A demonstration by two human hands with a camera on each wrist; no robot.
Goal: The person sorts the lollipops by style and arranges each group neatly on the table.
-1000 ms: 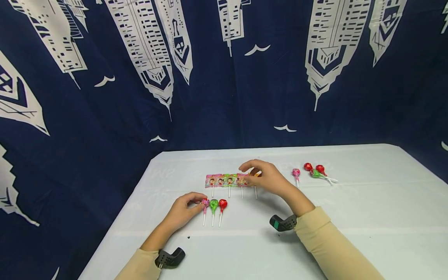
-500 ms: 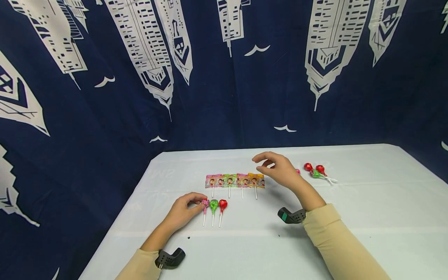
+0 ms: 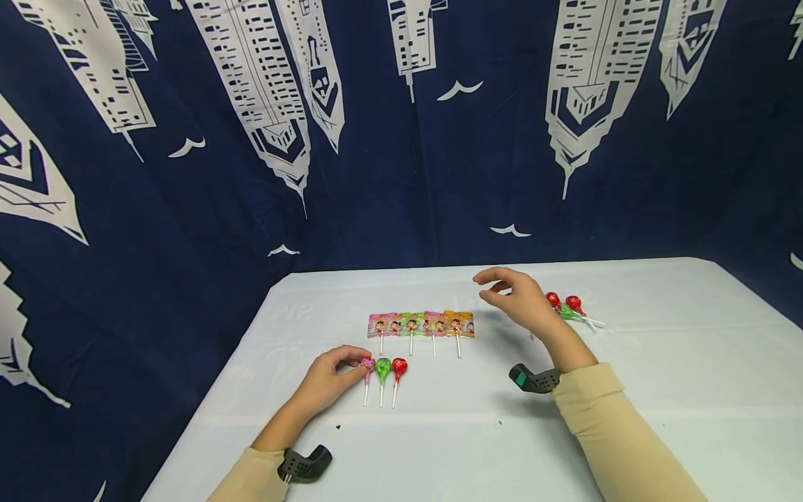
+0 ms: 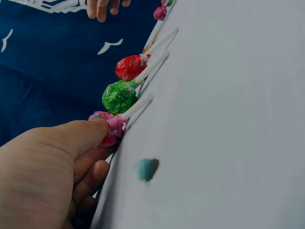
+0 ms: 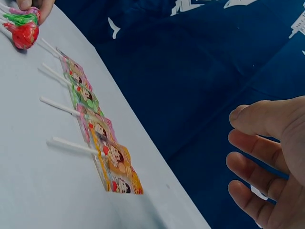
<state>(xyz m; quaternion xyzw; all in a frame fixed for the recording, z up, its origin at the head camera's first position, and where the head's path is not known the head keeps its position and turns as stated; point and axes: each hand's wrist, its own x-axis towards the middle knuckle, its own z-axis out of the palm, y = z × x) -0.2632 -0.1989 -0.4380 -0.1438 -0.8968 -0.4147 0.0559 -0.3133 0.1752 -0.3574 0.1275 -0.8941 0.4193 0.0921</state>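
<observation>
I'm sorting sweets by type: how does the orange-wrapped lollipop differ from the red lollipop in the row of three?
The orange-wrapped lollipop is flat at its wrapped end; the red lollipop is round like a ball. The orange-wrapped lollipop is wider there than the red lollipop. The orange-wrapped lollipop lies in the farther row, the red lollipop in the nearer. Both have white sticks.

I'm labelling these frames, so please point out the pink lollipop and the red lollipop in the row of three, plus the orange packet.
Pink lollipop (image 4: 116, 123), left wrist view: wrapper beside the stick.
Red lollipop (image 3: 399, 365), head view: its round head.
Orange packet (image 5: 117, 164), right wrist view: its printed front.
</observation>
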